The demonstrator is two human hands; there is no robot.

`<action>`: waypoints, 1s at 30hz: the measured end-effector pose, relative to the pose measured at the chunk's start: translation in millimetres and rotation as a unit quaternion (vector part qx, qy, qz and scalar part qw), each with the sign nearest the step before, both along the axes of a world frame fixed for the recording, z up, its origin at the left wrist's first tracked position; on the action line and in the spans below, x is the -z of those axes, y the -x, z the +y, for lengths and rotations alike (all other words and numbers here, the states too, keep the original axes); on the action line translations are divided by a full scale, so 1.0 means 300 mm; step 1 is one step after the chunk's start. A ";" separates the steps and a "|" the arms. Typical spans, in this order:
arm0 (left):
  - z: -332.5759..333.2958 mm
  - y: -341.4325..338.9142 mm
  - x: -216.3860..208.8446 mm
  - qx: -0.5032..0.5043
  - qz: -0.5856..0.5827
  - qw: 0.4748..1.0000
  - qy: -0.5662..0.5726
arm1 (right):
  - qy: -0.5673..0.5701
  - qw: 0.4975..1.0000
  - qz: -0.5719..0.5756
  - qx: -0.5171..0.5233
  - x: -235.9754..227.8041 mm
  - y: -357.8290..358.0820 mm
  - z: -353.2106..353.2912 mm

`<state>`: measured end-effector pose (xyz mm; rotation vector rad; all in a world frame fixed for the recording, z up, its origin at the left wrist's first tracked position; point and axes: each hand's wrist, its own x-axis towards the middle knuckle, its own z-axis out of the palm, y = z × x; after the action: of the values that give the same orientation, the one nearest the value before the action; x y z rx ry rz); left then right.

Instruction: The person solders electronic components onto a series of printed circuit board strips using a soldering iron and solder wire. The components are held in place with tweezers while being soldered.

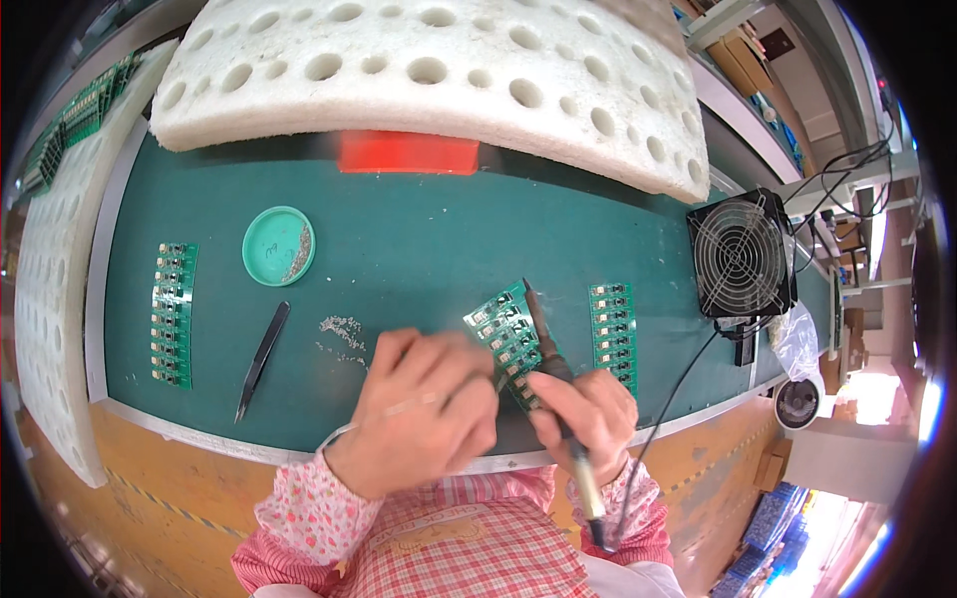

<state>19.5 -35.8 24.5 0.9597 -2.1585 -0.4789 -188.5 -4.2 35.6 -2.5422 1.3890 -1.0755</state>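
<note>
My right hand [590, 407] grips a soldering iron [554, 367] by its handle. The dark tip points up and away from me, over the right edge of a tilted green circuit board [506, 334] bearing rows of small parts. Just left of that board is my left hand [419, 404], its fingers curled and smeared by motion. The fingertips are hidden, so what they hold, if anything, does not show. A thin pale line crosses the left fingers, and a clear band rings that wrist. Loose tiny parts [344, 329] lie in a scatter beyond the left hand.
Black tweezers [263, 361] and a second board [173, 316] lie at left, near a green round dish [279, 246] of small bits. A third board [614, 334] and a fan [743, 254] stand right. White foam [399, 100] and a red strip [409, 153] bound the back.
</note>
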 end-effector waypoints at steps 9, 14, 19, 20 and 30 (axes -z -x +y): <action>0.103 -0.018 0.007 -0.065 -0.079 0.995 0.005 | -0.048 0.999 0.013 0.014 0.033 0.059 0.097; 0.145 -0.014 0.013 -0.107 0.024 0.986 -0.127 | -0.075 0.982 0.066 0.160 0.054 0.047 0.141; 0.153 0.050 0.006 -0.181 0.153 0.918 -0.319 | -0.071 0.977 0.023 0.200 0.060 0.037 0.133; 0.148 0.062 0.012 -0.188 0.130 0.925 -0.303 | -0.095 0.975 -0.022 0.201 0.043 0.035 0.125; 0.069 0.122 -0.014 -0.102 0.305 0.830 -0.455 | -0.094 0.976 -0.124 0.154 0.052 -0.004 0.178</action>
<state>-17.1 -15.3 28.8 1.2637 -1.1695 -1.5471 -187.4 49.1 19.9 -2.0267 1.7539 -1.1899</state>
